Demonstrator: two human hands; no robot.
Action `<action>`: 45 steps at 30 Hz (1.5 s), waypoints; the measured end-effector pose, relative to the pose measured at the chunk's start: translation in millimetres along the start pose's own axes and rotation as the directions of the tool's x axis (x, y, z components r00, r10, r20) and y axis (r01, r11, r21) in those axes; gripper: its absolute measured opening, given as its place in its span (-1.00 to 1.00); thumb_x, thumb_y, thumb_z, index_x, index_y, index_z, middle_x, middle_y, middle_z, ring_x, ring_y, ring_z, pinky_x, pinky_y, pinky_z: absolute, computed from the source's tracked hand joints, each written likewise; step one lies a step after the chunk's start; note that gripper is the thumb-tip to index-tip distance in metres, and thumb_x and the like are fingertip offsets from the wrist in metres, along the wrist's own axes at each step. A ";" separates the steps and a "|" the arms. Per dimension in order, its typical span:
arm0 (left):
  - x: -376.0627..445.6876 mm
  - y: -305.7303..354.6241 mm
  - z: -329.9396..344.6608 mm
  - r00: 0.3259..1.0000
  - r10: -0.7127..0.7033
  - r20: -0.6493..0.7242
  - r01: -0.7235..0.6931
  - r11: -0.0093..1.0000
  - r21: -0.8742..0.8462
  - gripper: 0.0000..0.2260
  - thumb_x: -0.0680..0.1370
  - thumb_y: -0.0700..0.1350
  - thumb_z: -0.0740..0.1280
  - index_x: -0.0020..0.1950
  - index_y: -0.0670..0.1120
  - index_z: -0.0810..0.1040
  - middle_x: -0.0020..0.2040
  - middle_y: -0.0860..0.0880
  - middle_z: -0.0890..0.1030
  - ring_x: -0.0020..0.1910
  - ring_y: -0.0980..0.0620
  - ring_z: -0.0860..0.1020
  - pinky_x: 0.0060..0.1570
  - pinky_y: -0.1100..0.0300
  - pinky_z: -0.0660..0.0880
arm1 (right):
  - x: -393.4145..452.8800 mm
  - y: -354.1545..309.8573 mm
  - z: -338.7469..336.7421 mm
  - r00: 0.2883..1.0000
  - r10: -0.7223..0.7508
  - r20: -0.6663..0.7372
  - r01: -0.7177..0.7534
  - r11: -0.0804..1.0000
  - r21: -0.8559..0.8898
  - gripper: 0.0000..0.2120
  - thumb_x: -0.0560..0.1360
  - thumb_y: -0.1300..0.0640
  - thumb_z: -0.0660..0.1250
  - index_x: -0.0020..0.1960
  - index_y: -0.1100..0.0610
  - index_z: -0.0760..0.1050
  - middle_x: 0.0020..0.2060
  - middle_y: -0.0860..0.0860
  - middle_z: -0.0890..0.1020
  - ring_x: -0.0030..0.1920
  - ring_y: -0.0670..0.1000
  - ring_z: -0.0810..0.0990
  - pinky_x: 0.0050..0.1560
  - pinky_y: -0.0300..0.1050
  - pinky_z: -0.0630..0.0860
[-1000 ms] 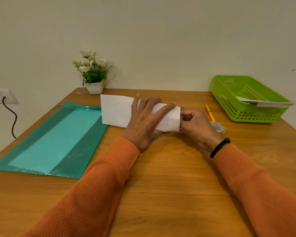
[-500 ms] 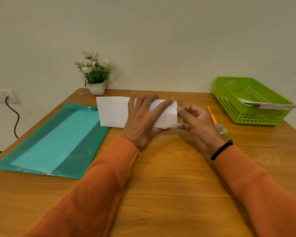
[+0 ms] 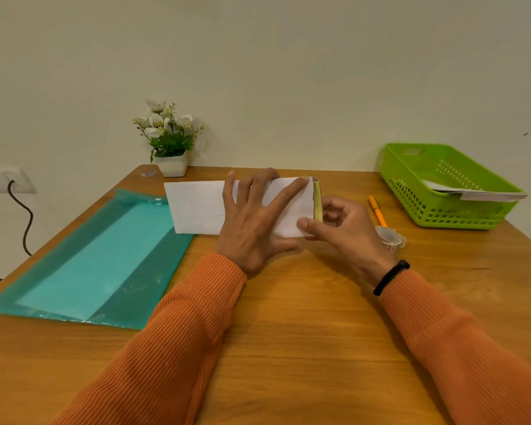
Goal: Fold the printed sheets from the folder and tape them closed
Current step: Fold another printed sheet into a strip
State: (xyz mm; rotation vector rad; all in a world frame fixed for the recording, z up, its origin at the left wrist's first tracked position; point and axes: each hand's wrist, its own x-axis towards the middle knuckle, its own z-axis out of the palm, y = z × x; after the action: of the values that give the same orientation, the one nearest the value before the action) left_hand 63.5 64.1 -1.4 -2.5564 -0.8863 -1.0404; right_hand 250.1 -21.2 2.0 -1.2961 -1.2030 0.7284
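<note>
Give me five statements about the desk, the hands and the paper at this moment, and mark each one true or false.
1. The left hand lies flat on the folded paper. True.
2. The right hand holds the orange pen. False: the pen lies on the table; the hand is at the strip of tape on the paper's right end.
3. The green basket is empty. False: it holds paper.
4. The teal folder lies left of the folded paper. True.
5. The tape roll sits on the folder. False: it sits on the table beside the right wrist.
</note>
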 end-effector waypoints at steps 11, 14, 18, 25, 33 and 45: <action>4.0 -5.2 -17.6 0.958 -0.257 -0.126 0.247 0.965 -0.087 -0.55 0.66 0.22 0.25 0.48 0.03 0.43 0.21 -0.04 0.63 0.16 -0.03 0.56 0.25 -0.04 0.44 | 6.5 -4.3 -14.4 0.963 0.142 -0.228 -0.060 0.942 0.331 -0.79 0.52 0.29 0.51 0.10 0.13 0.58 0.03 0.11 0.75 0.06 0.16 0.74 -0.02 0.04 0.69; 4.7 -1.3 -23.9 0.948 -0.291 -0.132 0.283 0.956 -0.075 -0.64 0.64 0.24 0.27 0.27 0.03 0.59 0.01 0.02 0.70 -0.11 0.05 0.59 -0.15 0.13 0.52 | 7.5 -3.7 -17.0 0.947 0.162 -0.279 -0.057 0.935 0.350 -0.76 0.53 0.28 0.51 0.15 0.12 0.57 0.03 0.10 0.76 0.05 0.14 0.75 -0.03 0.01 0.68; 5.3 2.9 -32.8 0.954 -0.270 -0.131 0.256 0.960 -0.116 -0.67 0.62 0.22 0.31 0.16 0.03 0.67 -0.16 0.06 0.70 -0.27 0.12 0.54 -0.29 0.19 0.44 | 9.5 -4.0 -17.2 0.935 0.159 -0.316 -0.034 0.929 0.368 -0.74 0.52 0.27 0.53 0.16 0.13 0.58 -0.02 0.09 0.78 0.03 0.12 0.76 -0.02 0.00 0.67; 7.0 5.9 -38.9 0.905 -0.368 -0.213 0.294 0.903 -0.314 -0.71 0.61 0.19 0.36 0.03 0.01 0.72 -0.18 0.08 0.72 -0.26 0.07 0.63 -0.27 0.02 0.58 | 8.3 -10.0 -14.7 0.959 0.201 -0.198 -0.058 0.827 0.559 -0.63 0.48 0.31 0.54 0.22 0.22 0.52 0.06 0.19 0.72 0.00 0.14 0.72 0.01 0.01 0.69; 16.3 -0.1 -60.3 0.955 -0.285 0.083 0.287 0.814 -0.506 -0.72 0.62 0.17 0.36 0.07 0.01 0.75 -0.15 0.11 0.73 -0.21 0.14 0.66 -0.22 -0.01 0.62 | 9.2 -16.4 -20.8 0.965 0.200 -0.171 -0.054 0.787 0.615 -0.74 0.50 0.31 0.52 0.09 0.12 0.53 0.10 0.15 0.74 -0.01 0.05 0.73 -0.09 -0.10 0.67; 9.1 31.2 -46.6 0.634 -0.408 0.657 0.735 0.052 -0.676 -0.54 0.58 0.37 0.23 -0.10 0.03 0.70 -0.04 -0.14 0.70 -0.08 -0.08 0.61 0.00 0.01 0.55 | 10.9 -0.8 -16.4 0.935 0.354 0.017 -0.304 0.778 0.549 -0.55 0.52 0.37 0.45 0.38 0.20 0.51 0.13 0.20 0.74 0.01 0.10 0.76 0.00 -0.03 0.72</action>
State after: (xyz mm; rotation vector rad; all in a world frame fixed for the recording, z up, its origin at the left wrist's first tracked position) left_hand 62.3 23.7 38.5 -3.3830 -2.1094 -1.8759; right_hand 268.3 -16.4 7.8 -1.0407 -0.6181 1.1622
